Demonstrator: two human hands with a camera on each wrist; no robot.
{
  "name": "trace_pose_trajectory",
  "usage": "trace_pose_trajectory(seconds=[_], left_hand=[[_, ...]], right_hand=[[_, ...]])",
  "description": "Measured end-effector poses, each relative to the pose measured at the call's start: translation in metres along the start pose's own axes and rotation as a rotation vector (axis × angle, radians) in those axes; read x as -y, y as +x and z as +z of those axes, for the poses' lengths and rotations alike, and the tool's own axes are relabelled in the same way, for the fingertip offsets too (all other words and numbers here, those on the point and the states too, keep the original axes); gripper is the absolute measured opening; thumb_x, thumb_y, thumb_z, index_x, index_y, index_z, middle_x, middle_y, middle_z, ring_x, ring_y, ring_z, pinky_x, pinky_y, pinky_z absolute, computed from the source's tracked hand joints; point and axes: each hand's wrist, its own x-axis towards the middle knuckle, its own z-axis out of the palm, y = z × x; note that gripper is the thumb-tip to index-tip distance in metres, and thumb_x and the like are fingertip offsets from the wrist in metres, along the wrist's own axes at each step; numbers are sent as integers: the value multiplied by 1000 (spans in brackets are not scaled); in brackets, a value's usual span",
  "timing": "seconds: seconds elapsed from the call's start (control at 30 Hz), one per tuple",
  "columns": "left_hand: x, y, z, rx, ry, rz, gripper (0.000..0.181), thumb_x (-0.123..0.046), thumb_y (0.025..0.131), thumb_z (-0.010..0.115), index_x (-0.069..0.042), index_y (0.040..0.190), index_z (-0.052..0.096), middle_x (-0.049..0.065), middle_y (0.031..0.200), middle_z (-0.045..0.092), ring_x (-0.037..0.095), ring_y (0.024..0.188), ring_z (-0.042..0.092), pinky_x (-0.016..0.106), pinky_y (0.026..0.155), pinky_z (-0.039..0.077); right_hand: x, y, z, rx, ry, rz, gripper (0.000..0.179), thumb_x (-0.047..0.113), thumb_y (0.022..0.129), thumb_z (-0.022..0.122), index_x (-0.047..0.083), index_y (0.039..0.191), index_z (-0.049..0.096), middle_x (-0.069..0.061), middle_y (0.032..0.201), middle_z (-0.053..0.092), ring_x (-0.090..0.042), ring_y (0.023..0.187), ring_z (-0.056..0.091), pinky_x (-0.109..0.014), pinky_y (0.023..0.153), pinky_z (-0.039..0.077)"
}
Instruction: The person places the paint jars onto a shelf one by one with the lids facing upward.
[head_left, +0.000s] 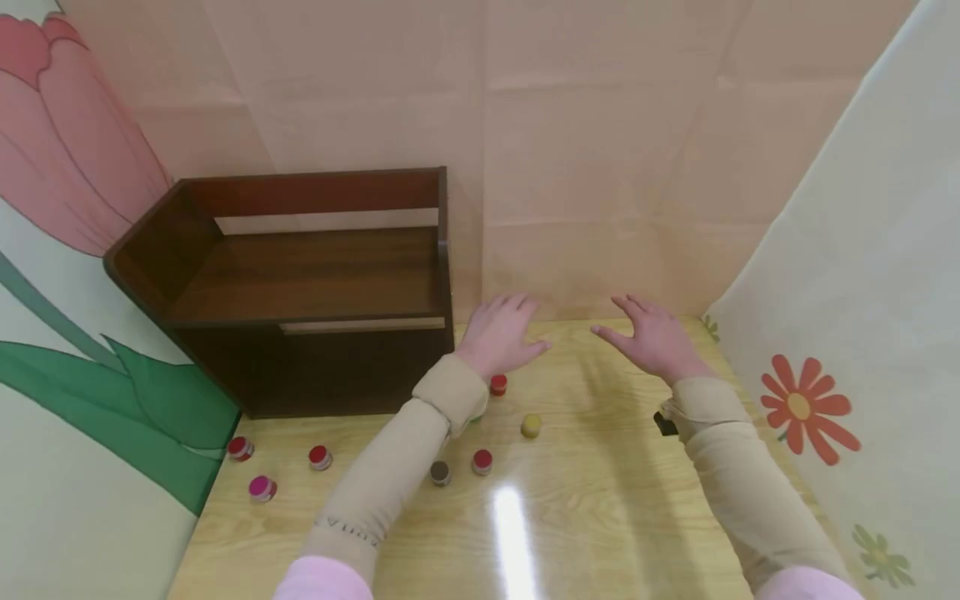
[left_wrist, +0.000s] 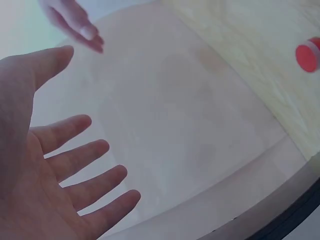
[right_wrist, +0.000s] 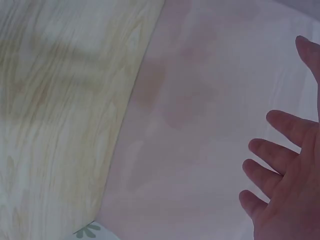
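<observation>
Both hands are raised with nothing in their grasp. The left hand (head_left: 497, 335), at the centre of the head view, has its fingers extended and its thumb spread away. The right hand (head_left: 654, 337), right of centre, holds a similar pose, its thumb pointing toward the left one; a clear gap lies between them.

Nearest the left hand is a red-lidded jar (head_left: 498, 384), just below it in the frame (it shows again at the upper right edge of the left wrist view). Below that, around the lower centre, stand a yellow jar (head_left: 531, 426), a crimson-lidded jar (head_left: 482, 462) and a grey-lidded jar (head_left: 440, 473). A sliver of something green (head_left: 477, 417) peeks out beside the left sleeve (head_left: 405, 442), mostly hidden.

At the lower left, a magenta-lidded jar (head_left: 262, 488) sits near two more red-topped ones. A dark brown wooden shelf unit (head_left: 315, 275) fills the left middle of the frame, standing on the wood-grain tabletop (head_left: 585, 517). A small black object (head_left: 664, 423), too partly covered to identify, lies beside the right sleeve (head_left: 735, 467).
</observation>
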Motion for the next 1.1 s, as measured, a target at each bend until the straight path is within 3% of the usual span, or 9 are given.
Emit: trace_pose_trajectory(seconds=[0.23,0.47,0.9,1.1], left_hand=[[-4,-11,-12,-58,-11,38,72,-58,97,61,-14,152,46,9,154,45,28,139,43,45,112,38],[-4,-33,-32,-126,-53,84,70,-57,98,60,-15,152,46,9,154,46,26,139,44,45,112,39],[10,-82,-60,-287,-124,133,63,-58,98,59,-20,148,54,5,147,54,23,131,53,42,108,43],[22,-112,-63,-385,-228,121,57,-50,96,66,-18,143,60,6,142,58,25,128,56,43,106,45]], right_hand=[[21,-1,-10,6,34,-20,87,69,97,49,4,154,41,-26,155,37,-50,139,33,-68,110,25],[43,-1,-18,-29,38,-71,82,66,97,51,5,151,45,-24,154,40,-50,139,36,-67,110,27],[98,0,-26,-103,105,-199,74,62,98,55,7,147,52,-18,153,44,-43,138,40,-62,111,31],[122,4,-28,-141,148,-246,71,60,98,58,9,147,53,-15,153,46,-39,139,41,-60,111,33]])
